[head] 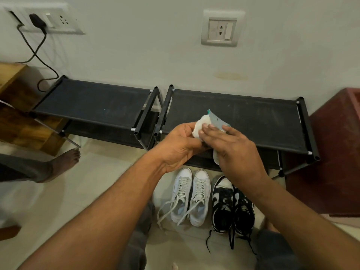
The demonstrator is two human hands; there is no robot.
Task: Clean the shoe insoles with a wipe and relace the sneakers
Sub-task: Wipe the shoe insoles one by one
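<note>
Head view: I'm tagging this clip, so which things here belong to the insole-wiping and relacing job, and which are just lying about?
Job in hand: wipe, insole, white sneakers, black-and-white sneakers.

Lying about: black shoe racks, plugged-in charger, wall socket, wooden furniture, a bystander's bare foot.

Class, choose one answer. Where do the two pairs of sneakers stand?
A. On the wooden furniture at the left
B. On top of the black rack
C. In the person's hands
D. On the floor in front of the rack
D: the white sneakers and the black-and-white sneakers stand side by side on the floor, in front of the rack.
</note>
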